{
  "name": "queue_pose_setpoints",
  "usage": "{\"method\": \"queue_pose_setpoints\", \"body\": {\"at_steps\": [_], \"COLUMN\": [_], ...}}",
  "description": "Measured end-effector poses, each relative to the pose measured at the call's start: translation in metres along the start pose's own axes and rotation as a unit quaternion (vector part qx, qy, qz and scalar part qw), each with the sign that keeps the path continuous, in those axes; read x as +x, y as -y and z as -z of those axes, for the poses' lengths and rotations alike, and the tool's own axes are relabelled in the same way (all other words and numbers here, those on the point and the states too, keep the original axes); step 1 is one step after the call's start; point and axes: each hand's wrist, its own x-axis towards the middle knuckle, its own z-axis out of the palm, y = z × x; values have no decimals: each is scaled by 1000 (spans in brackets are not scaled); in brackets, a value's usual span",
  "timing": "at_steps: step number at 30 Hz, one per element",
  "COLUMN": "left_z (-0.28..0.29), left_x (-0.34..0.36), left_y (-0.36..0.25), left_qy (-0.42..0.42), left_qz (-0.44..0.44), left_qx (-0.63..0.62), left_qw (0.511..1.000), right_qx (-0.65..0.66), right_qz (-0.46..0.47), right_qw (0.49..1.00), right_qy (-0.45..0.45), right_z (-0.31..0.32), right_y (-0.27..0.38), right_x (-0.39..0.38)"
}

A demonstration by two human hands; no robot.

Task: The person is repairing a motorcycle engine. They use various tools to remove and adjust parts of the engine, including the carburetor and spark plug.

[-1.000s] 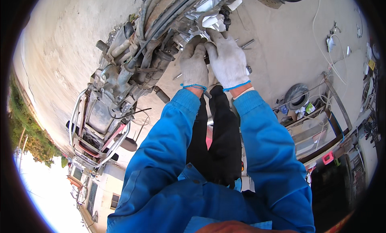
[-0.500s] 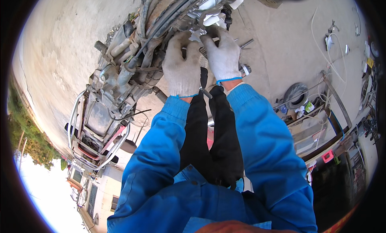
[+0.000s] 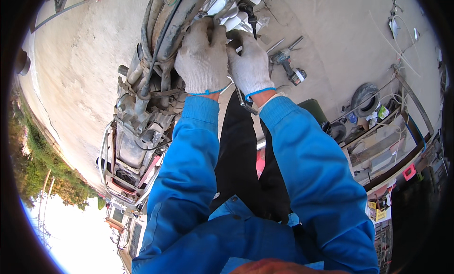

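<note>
Both my hands wear pale knit gloves with blue cuffs and work close together at the engine (image 3: 229, 2) of a dismantled motorcycle (image 3: 130, 141). My left hand (image 3: 201, 61) has its fingers curled among dark hoses and metal parts. Beside it my right hand (image 3: 248, 66) has bent fingers at the same spot. What either grips is hidden by the gloves. A metal pedal lever (image 3: 248, 107) with a ribbed end hangs just below them, and a black tube fitting (image 3: 248, 11) sits above my right hand.
A cordless power tool (image 3: 288, 66) and a metal rod (image 3: 274, 46) lie on the concrete floor (image 3: 331, 42). To the right are a tire (image 3: 364, 99), hoses, a metal-framed cart (image 3: 388, 141) and a pink plastic item (image 3: 409, 172). A green seat-like object (image 3: 312, 112) is behind my right forearm.
My hands have moved left and up along the engine, with my left hand now higher against the hoses. The view has shifted, and more of the power tool on the floor shows.
</note>
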Motion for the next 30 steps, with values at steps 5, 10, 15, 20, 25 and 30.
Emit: {"method": "queue_pose_setpoints", "body": {"at_steps": [5, 10, 15, 20, 25, 30], "left_z": [7, 10, 9, 12, 19, 12], "left_x": [-6, -12, -7, -7, -3, -1], "left_y": [-1, 0, 4, 5, 7, 17], "left_qy": [-9, -44, -27, -35, 30, 16], "left_qz": [3, -85, -62, -100, -53, -132], "left_qx": [-6, 99, 218, 240, 266, 248], "left_qw": [1000, 990, 974, 965, 962, 960], "right_qx": [5, -15, -19, -29, -34, -61], "right_qz": [38, 54, 61, 50, 38, 67], "right_qw": [999, 998, 998, 998, 999, 996], "right_qy": [-5, -6, 4, 18, 10, 0], "right_z": [-2, -15, -22, -18, -24, -26], "right_y": [4, 3, 2, 4, 2, -11], "right_x": [-6, -10, -3, 0, -2, 2]}}
